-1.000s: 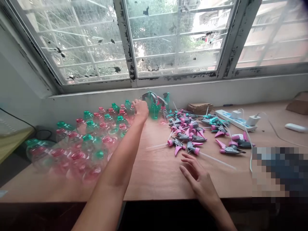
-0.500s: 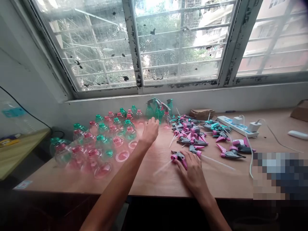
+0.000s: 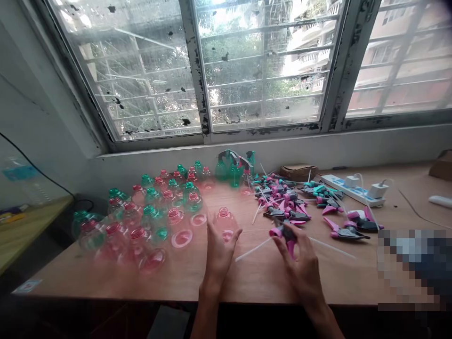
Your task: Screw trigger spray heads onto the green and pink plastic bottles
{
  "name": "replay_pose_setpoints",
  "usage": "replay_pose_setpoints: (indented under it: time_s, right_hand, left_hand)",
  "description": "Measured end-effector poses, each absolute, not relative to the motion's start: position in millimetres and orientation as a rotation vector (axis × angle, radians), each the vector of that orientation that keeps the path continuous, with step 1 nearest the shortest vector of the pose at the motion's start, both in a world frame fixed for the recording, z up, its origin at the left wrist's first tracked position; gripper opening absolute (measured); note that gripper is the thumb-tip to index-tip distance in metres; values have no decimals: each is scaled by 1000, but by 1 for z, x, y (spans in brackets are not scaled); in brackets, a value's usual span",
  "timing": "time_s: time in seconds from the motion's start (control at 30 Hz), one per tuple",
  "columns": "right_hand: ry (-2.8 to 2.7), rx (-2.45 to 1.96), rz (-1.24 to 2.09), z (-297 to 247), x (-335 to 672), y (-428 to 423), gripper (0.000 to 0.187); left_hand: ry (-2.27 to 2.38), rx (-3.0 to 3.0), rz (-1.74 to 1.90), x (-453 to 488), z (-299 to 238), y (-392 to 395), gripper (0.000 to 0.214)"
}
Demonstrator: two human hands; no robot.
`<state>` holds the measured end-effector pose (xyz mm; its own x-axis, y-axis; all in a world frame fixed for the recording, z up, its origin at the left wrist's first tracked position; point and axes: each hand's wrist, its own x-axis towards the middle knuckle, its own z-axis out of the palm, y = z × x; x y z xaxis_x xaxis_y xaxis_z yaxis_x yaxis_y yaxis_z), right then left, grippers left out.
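Note:
My left hand [image 3: 218,252] is wrapped around the base of a clear pink bottle [image 3: 224,222] that stands upright on the wooden table [image 3: 254,278]. My right hand [image 3: 300,259] grips a pink and grey trigger sprayer head [image 3: 284,233], whose long white dip tube [image 3: 252,249] points left toward the bottle. The two hands are close together near the table's front edge.
Several empty pink and green bottles [image 3: 151,212] crowd the table's left side. A pile of trigger sprayer heads [image 3: 293,202] lies at centre right. Assembled green spray bottles [image 3: 233,165] stand by the wall. A power strip [image 3: 353,188] and a cardboard box [image 3: 298,172] are further right.
My left hand has pulled back from the far bottles with a pink bottle and set it near me. My right hand has picked up a sprayer head from the pile.

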<state>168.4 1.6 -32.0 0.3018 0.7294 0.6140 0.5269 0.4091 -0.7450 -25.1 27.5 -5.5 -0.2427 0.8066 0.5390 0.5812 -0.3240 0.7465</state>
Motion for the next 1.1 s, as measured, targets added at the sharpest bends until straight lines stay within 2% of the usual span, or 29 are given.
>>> replay_pose_setpoints:
  time_s: [0.13, 0.27, 0.43, 0.57, 0.63, 0.73, 0.8, 0.87, 0.93, 1.07, 1.1]
  right_hand:
    - [-991, -1166, 20, -24, 169, -5, 44]
    - [-862, -1137, -111, -23, 169, -10, 49]
    - [-844, -1113, -228, -20, 169, -12, 45]
    - [-976, -1189, -286, -22, 166, -13, 37]
    - [-1097, -1186, -281, -25, 165, -12, 39]
    - [-1310, -1132, -196, -29, 165, -8, 42]
    - [-1379, -1125, -81, -31, 168, -5, 41]
    - [-1372, -1144, 62, -32, 170, -1, 45]
    - [-1367, -1181, 227, -34, 172, 1, 51]
    - [-1274, -1280, 564, -34, 175, 2, 57]
    - [-1240, -1289, 632, -33, 176, 1, 58]
  left_hand:
    - [1706, 1851, 1536, -21, -15, 11, 69]
    - [1834, 2256, 1413, -15, -15, -12, 63]
    - [1928, 2237, 1451, -14, -17, -15, 69]
    - [1894, 2327, 1342, -14, -19, -14, 65]
    - [1806, 2395, 1290, -13, -19, -16, 66]
    - [1646, 2437, 1223, -10, -19, -19, 69]
    - [1600, 2336, 1248, -9, -19, -20, 58]
    - [1619, 2089, 1400, -9, -20, -20, 43]
    - [1612, 1771, 1564, -12, -22, -18, 40]
    - [1425, 1320, 1620, -21, -29, -11, 78]
    - [1390, 1269, 1596, -23, -31, -10, 79]
